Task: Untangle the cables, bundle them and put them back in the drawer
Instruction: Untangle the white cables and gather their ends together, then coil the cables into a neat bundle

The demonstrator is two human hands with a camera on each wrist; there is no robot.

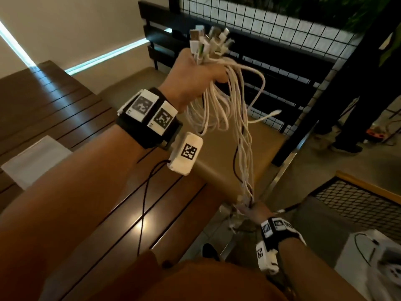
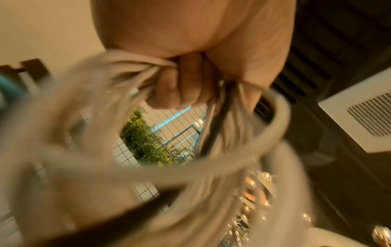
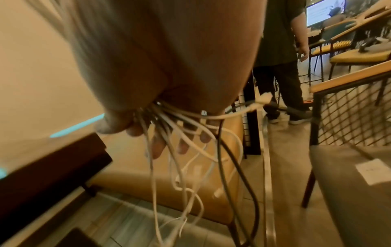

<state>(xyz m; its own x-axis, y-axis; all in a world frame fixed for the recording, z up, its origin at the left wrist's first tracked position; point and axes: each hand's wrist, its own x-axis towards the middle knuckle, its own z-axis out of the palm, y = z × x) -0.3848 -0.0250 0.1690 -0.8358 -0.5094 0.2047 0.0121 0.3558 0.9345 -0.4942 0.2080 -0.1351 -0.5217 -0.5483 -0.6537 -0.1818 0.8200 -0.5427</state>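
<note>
A bundle of white cables (image 1: 219,109), with one dark cable among them, hangs stretched between my two hands above the table edge. My left hand (image 1: 195,77) is raised and grips the bundle just below its plugs (image 1: 206,40), which stick up out of the fist. In the left wrist view the curled fingers (image 2: 180,86) close round the blurred cables (image 2: 148,175). My right hand (image 1: 249,210) is lower and holds the bundle near its bottom. In the right wrist view the cables (image 3: 182,150) run between palm and fingers (image 3: 158,147), and loose ends dangle below. No drawer is in view.
A dark slatted wooden table (image 1: 65,118) lies to the left with a white sheet (image 1: 36,159) on it. A tan chair seat (image 1: 230,166) is under the cables. A wire mesh panel (image 1: 271,40) stands behind. Another person (image 3: 279,58) stands at the right.
</note>
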